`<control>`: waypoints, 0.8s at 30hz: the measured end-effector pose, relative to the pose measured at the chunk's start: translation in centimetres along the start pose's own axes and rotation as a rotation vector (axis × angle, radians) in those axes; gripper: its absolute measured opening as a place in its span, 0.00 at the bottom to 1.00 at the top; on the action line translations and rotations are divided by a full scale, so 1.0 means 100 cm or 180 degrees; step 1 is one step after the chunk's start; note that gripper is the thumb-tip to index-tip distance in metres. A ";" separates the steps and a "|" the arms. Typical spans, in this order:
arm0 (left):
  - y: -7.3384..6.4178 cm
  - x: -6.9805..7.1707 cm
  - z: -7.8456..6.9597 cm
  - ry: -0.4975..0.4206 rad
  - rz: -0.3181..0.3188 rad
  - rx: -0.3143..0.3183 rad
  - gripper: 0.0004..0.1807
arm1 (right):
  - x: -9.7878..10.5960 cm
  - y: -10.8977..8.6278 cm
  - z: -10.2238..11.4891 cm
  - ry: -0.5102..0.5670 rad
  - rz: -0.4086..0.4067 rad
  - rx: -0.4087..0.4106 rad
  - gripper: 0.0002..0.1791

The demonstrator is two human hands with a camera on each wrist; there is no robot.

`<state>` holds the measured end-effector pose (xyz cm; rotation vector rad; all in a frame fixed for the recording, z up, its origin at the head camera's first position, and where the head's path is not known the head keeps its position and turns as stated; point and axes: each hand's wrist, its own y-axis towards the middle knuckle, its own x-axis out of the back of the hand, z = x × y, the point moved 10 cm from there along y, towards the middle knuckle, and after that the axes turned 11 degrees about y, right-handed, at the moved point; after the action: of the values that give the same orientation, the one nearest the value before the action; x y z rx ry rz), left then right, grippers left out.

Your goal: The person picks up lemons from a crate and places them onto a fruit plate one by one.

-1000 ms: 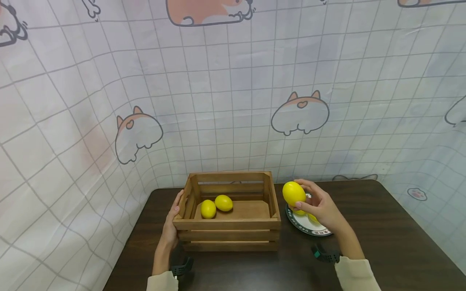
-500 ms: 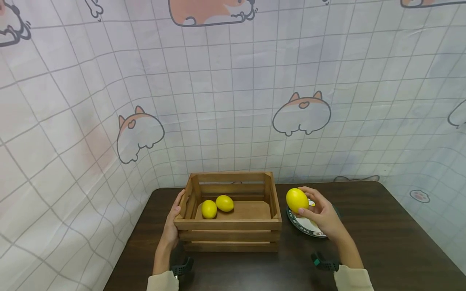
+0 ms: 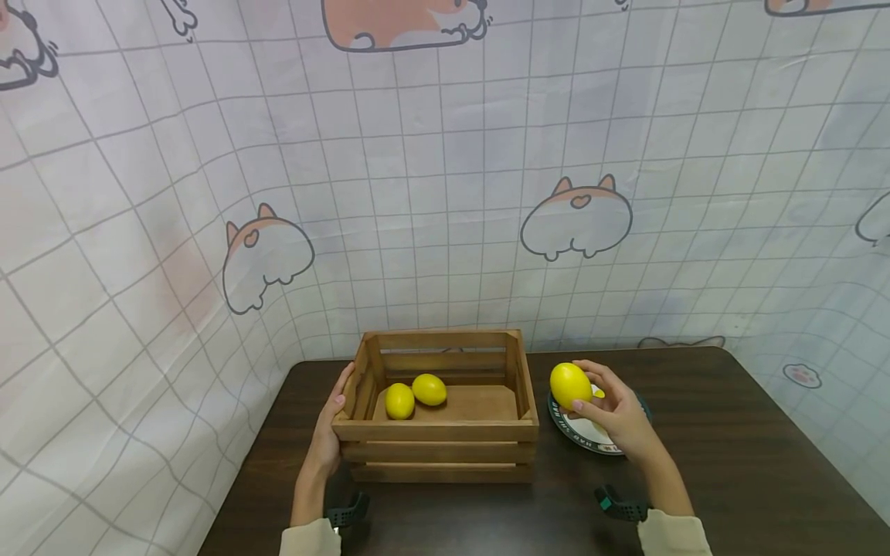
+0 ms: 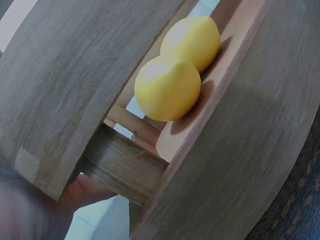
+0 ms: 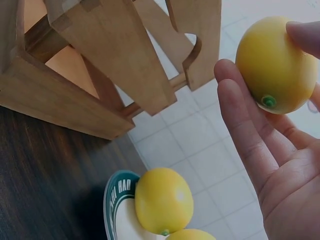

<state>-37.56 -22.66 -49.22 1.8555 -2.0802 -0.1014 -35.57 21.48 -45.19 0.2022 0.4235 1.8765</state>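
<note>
My right hand (image 3: pixel 619 413) holds a yellow lemon (image 3: pixel 570 385) between thumb and fingers, above a white plate with a green lettered rim (image 3: pixel 580 439). The right wrist view shows the held lemon (image 5: pixel 275 65) with a green stem spot at one end. Two more lemons, one whole in view (image 5: pixel 164 200), sit on the plate below. My left hand (image 3: pixel 325 432) rests against the left end of a slatted wooden crate (image 3: pixel 438 431). Inside the crate lie two lemons, the nearer (image 3: pixel 399 401) touching or almost touching the other (image 3: pixel 429 390). Most left fingers are hidden in the left wrist view.
The crate and plate stand on a dark brown table (image 3: pixel 723 448), with the plate just right of the crate. A white gridded cloth with dog drawings (image 3: pixel 431 193) hangs behind the table and along both sides.
My right hand and its lemon have lowered and shifted slightly right over the plate, mostly in the first half second. The left hand and the crate keep their places.
</note>
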 end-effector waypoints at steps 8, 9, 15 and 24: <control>-0.001 -0.001 0.002 -0.0029 0.0011 0.0035 0.31 | 0.003 -0.002 -0.013 -0.0118 -0.0084 -0.0184 0.33; -0.001 -0.001 0.002 -0.0023 0.0009 0.0033 0.31 | 0.004 -0.002 -0.014 -0.0137 -0.0091 -0.0194 0.33; 0.000 -0.001 0.003 -0.0029 -0.0005 0.0033 0.31 | 0.008 -0.002 -0.023 -0.0238 -0.0124 -0.0250 0.33; -0.001 0.000 0.002 -0.0051 -0.0025 0.0044 0.31 | 0.013 -0.003 -0.039 -0.0407 -0.0195 -0.0414 0.33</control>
<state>-37.54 -22.71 -49.43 1.8771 -2.0894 -0.1047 -37.09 22.02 -49.02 0.2179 0.2171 1.8121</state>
